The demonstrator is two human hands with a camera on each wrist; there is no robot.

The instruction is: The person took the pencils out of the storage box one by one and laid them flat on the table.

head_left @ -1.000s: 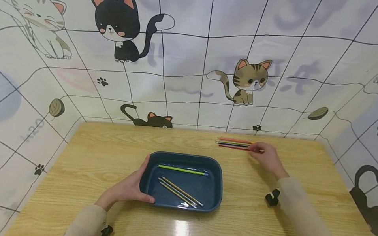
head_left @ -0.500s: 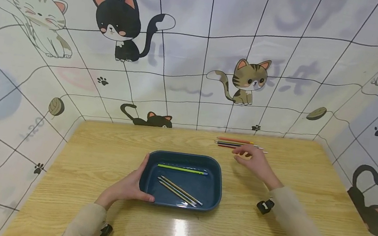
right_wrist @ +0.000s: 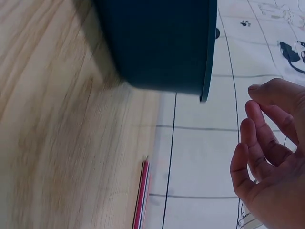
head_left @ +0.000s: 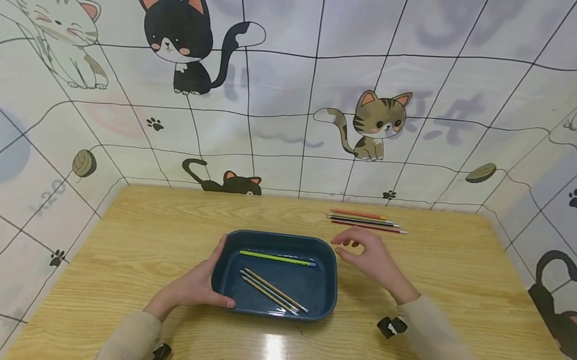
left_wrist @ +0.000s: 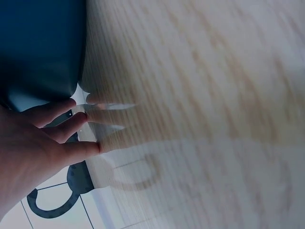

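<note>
A dark blue tray [head_left: 272,311] stands on the wooden table. Inside lie a lime green pencil [head_left: 277,258] and some striped pencils [head_left: 276,293] set at a slant. My left hand [head_left: 193,283] rests against the tray's left side, thumb along the near rim; the left wrist view shows its other fingers [left_wrist: 78,151] straight, with tips down at the tabletop. Just beyond the tray's far right corner is my right hand [head_left: 372,258], fingers loosely bent, a gap to the thumb, holding nothing. Several coloured pencils [head_left: 367,221] lie side by side behind it.
A wall covering with cartoon cats [head_left: 308,115] rises behind the table's far edge and along both sides. Wood-grain tabletop [head_left: 429,271] extends around the tray. Black wrist devices sit at both sleeves, the right one [head_left: 392,326] above the table.
From the coloured pencils at the back, my right hand has come left and nearer to the tray's corner. The dark red pencil it was touching lies uncovered. My left hand stays put.
</note>
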